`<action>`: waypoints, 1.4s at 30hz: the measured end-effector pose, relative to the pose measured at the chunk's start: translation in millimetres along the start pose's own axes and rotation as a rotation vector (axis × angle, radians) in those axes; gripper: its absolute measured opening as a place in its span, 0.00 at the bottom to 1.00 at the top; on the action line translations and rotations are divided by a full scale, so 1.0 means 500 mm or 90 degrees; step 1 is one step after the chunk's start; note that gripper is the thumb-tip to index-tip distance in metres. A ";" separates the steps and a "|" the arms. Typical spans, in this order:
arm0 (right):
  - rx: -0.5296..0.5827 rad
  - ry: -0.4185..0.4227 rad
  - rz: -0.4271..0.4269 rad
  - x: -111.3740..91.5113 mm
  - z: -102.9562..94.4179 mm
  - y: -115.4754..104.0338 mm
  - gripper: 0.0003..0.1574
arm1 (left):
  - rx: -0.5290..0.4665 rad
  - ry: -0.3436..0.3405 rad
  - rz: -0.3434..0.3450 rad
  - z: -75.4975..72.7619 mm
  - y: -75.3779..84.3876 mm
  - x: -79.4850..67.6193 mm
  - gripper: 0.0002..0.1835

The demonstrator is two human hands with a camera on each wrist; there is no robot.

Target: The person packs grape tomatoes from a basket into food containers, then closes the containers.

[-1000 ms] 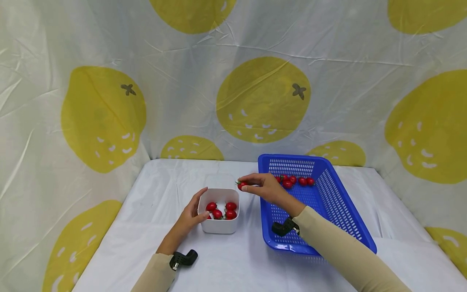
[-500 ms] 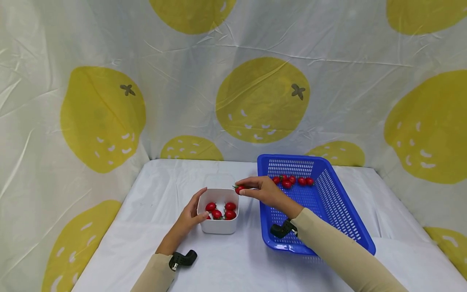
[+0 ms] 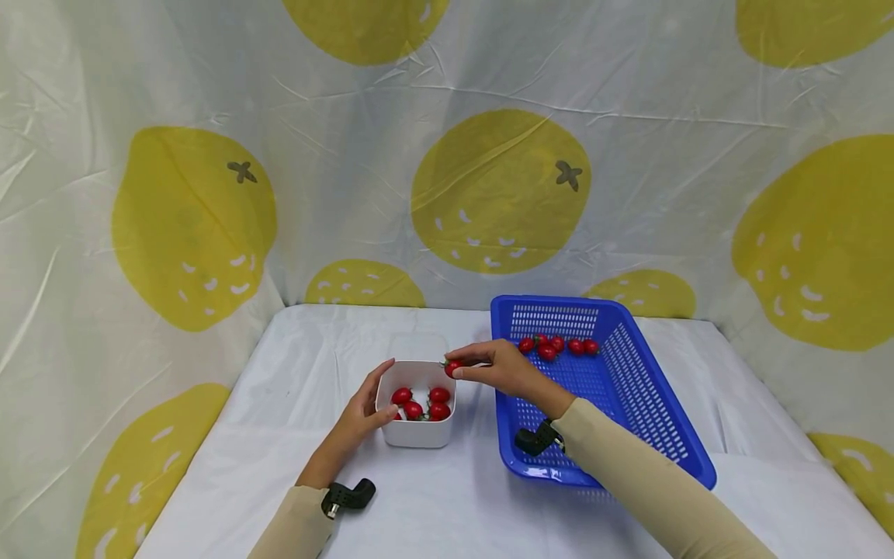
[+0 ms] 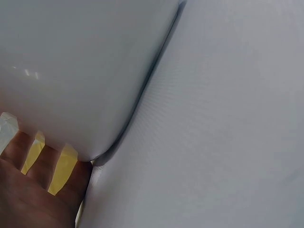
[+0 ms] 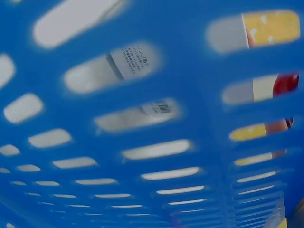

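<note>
My left hand (image 3: 358, 415) holds a small white square container (image 3: 417, 436) at its left side, thumb over the rim. Inside it lie several red cherry tomatoes (image 3: 413, 410). In the left wrist view the fingers of this hand (image 4: 38, 194) lie against the container's smooth wall (image 4: 71, 71). My right hand (image 3: 513, 369) pinches one cherry tomato (image 3: 452, 368) with a green stem, just above the container's right back corner. The blue slotted basket (image 3: 538, 471) stands to the right, beneath my right wrist. Its wall (image 5: 190, 104) fills the right wrist view and mostly hides the hand there.
More cherry tomatoes (image 3: 548, 352) sit at the back of the basket. A faint, see-through square piece (image 3: 419, 341) lies behind the container. White cloth (image 3: 433, 497) covers the table, and a lemon-print curtain (image 3: 335, 194) rises behind it.
My right hand has moved a little left and down with the cherry tomato, from beside the container to over its back right corner. The left hand keeps its hold.
</note>
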State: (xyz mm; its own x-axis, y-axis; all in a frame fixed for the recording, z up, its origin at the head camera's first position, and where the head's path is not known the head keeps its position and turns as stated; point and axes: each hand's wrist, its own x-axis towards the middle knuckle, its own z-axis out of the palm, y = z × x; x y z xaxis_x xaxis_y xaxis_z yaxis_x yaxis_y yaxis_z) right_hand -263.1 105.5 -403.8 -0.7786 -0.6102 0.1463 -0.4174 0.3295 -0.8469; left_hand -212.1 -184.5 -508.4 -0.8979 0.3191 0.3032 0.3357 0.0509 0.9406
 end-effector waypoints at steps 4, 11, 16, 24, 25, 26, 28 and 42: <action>-0.016 -0.010 0.008 -0.011 -0.001 -0.038 0.22 | 0.002 -0.002 -0.005 0.000 -0.001 -0.001 0.40; -0.032 -0.022 -0.012 -0.020 -0.003 -0.067 0.22 | -0.002 -0.003 -0.002 -0.001 -0.002 -0.002 0.40; -0.021 -0.027 -0.002 -0.019 -0.003 -0.065 0.23 | -0.015 -0.007 -0.001 -0.001 -0.001 -0.002 0.40; -0.024 -0.027 0.004 -0.020 -0.003 -0.065 0.22 | -0.002 0.000 -0.005 0.001 0.001 -0.003 0.39; -0.024 -0.027 0.004 -0.020 -0.003 -0.065 0.22 | -0.001 0.000 -0.006 0.001 0.001 -0.003 0.39; -0.024 -0.027 0.004 -0.020 -0.003 -0.065 0.22 | 0.000 0.000 -0.006 0.001 0.000 -0.003 0.39; -0.024 -0.027 0.004 -0.020 -0.003 -0.065 0.22 | -0.001 0.000 -0.007 0.001 0.001 -0.004 0.39; -0.013 -0.023 -0.001 0.005 0.000 0.012 0.24 | -0.004 -0.003 -0.003 -0.001 -0.001 -0.003 0.39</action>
State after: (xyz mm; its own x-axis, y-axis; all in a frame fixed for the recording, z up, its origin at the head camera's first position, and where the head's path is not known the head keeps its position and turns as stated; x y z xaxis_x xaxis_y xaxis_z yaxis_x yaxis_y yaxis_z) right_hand -267.3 105.9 -408.8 -0.7600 -0.6370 0.1289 -0.4290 0.3429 -0.8357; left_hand -211.0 -185.3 -509.2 -0.8981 0.3232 0.2982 0.3298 0.0463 0.9429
